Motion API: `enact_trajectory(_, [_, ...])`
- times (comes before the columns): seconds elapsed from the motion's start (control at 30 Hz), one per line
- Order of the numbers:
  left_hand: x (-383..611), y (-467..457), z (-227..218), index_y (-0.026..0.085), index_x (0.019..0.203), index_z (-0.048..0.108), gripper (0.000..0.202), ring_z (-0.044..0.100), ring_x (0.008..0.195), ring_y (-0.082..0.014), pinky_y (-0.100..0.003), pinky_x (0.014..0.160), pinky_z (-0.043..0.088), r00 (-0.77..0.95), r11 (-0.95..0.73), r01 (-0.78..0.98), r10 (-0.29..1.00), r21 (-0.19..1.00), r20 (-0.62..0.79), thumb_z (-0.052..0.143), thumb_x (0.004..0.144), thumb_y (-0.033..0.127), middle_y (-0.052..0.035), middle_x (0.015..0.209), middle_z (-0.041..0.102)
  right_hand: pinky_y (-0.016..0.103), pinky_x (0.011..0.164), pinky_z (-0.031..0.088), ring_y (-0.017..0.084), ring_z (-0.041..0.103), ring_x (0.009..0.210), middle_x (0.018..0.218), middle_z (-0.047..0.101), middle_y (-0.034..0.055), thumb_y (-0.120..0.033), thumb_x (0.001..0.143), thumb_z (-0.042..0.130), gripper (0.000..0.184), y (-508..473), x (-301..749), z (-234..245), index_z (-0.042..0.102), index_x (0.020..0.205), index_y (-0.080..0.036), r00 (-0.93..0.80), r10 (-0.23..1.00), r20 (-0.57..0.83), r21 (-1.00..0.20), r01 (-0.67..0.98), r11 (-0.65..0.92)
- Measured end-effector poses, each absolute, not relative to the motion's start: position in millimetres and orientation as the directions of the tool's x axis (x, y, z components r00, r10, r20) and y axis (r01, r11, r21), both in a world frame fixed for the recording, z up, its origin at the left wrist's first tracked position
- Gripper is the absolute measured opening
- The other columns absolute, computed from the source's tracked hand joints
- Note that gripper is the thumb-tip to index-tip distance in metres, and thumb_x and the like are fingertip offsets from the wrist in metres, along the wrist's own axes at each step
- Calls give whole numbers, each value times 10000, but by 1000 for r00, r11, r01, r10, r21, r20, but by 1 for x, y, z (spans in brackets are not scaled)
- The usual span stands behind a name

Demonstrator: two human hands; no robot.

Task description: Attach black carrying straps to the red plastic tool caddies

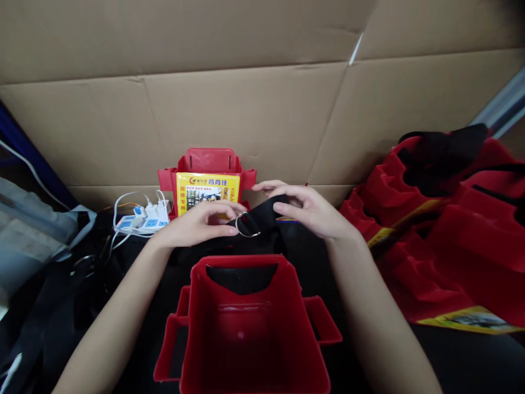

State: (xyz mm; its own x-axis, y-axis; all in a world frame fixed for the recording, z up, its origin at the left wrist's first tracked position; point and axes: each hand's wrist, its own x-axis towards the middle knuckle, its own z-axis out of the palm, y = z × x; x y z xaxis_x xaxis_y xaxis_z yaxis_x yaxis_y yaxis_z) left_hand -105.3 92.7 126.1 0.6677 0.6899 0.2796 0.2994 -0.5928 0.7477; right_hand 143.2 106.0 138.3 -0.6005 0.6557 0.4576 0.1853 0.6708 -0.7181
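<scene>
Between both hands runs a black webbing strap (266,215) with a metal ring (248,224) on it. My left hand (205,223) pinches the strap's end beside the ring, thumb and fingers closed. My right hand (305,207) grips the strap a little farther right, its thumb on top. Just below the hands stands a red plastic tool box (254,328), its open top toward me. Black webbing shows through the slot in its far wall. Part of the strap behind the box is hidden.
A second red box (211,158) with a yellow printed card (208,189) stands against the cardboard wall (246,120). Several red boxes (463,235) are piled at right. A white power strip (143,223) with plugs lies at left, near black straps (53,306).
</scene>
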Motion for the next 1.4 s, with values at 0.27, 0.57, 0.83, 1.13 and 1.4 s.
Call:
enact_trajectory(0.27, [-64,95,133,130,845,599,134,594,755,-129,-273,730,478,588,-738,187,613,648,527,539,725,124,-33,805,647,371,1065,240,167,336,1259,1291,448,59,-261,879,432,203,80,97,135,570,1015,-201,-535,550,642,-582,128,803])
enact_trajectory(0.57, [-60,72,186,162,897,578,216,620,788,-136,-227,635,524,31,-649,-150,751,746,659,635,692,202,-21,889,640,397,1068,259,205,287,1293,1424,279,52,-349,773,592,726,65,125,111,210,1383,-258,-464,700,543,-652,293,700])
enact_trajectory(0.83, [-74,-25,114,157,807,558,199,599,758,-130,-226,664,479,750,-752,383,592,537,294,398,785,41,-36,856,626,332,953,400,158,499,1096,1174,528,51,-216,855,472,300,32,141,121,563,1138,-256,-590,629,506,-489,405,773])
enact_trajectory(1.13, [-85,-22,107,182,835,587,216,600,719,-143,-237,623,450,835,-798,535,550,278,-25,418,780,59,-12,828,638,365,849,433,188,467,1014,1040,518,86,-145,822,477,284,21,136,111,637,1028,-259,-626,531,571,-115,580,806])
enact_trajectory(1.4, [-99,13,130,178,1164,473,496,576,886,-196,-328,776,445,322,-520,676,846,522,426,589,740,408,-58,942,626,247,598,389,121,461,686,785,545,51,-171,858,449,235,-4,127,119,652,975,-194,-687,408,601,149,598,787])
